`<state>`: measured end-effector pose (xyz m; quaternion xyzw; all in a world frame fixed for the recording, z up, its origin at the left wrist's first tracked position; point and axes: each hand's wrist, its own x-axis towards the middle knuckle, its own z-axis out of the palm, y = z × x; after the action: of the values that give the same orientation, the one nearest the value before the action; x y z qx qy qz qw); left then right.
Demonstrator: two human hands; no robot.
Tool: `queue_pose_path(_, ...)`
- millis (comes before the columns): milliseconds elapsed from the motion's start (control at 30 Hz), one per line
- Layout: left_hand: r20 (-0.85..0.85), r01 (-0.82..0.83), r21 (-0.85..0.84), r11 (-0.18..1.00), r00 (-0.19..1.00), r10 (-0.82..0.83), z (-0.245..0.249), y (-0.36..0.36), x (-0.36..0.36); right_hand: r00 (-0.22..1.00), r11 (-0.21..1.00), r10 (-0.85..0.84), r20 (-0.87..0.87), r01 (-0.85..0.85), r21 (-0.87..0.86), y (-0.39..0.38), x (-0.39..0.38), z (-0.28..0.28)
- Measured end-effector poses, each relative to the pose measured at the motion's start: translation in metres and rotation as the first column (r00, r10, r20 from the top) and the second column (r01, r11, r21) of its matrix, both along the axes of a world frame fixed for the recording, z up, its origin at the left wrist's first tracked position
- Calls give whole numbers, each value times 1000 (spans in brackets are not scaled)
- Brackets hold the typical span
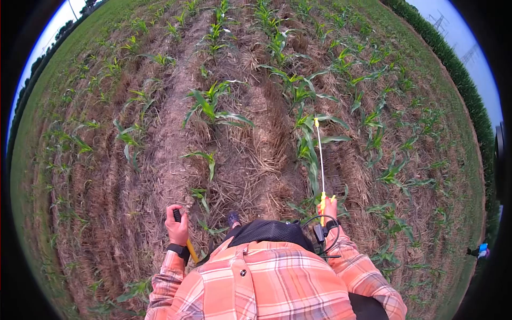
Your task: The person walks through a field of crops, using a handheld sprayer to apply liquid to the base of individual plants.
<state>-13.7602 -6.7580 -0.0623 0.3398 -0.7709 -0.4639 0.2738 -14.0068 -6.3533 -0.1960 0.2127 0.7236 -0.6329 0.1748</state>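
My left hand [178, 230] is closed around the black grip of a pump lever [191, 250], whose yellow shaft runs down beside my body. On the other side, my right hand [330, 208] grips the yellow handle of a spray wand [321, 160]. The wand's thin white tube points forward and ends in a yellow nozzle [317, 122], which overlaps the leaves of a young corn plant [306, 146] in this view. A black hose [337, 241] curves back from the handle past my right wrist.
Rows of young corn [208, 106] stretch ahead, with dry straw [266, 160] and bare soil [173, 144] between them. One shoe [233, 217] shows beside my dark waist garment. Tall green growth [458, 64] borders the right side. Something blue [483, 248] shows at the far right edge.
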Motion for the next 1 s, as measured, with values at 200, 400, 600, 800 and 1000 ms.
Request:
queue_pose_path(200,11,-36,67,997,999,35,-13,-60,-19,943,941,332,9,-332,62,-126,-22,25)
queue_pose_path(400,-8,7,-66,998,1000,-8,-17,-94,-36,769,774,633,92,-632,-38,-201,-27,43)
queue_pose_path(600,-25,-166,9,986,986,167,45,-104,-38,582,595,802,133,-798,-94,-238,-64,37)
queue_pose_path(800,106,-171,-46,984,979,175,-12,-125,-139,718,724,689,93,-683,-97,-253,-145,5)
queue_pose_path(1000,328,-97,-81,992,937,119,-31,-128,-227,858,867,494,141,-499,1,-205,-225,-9)
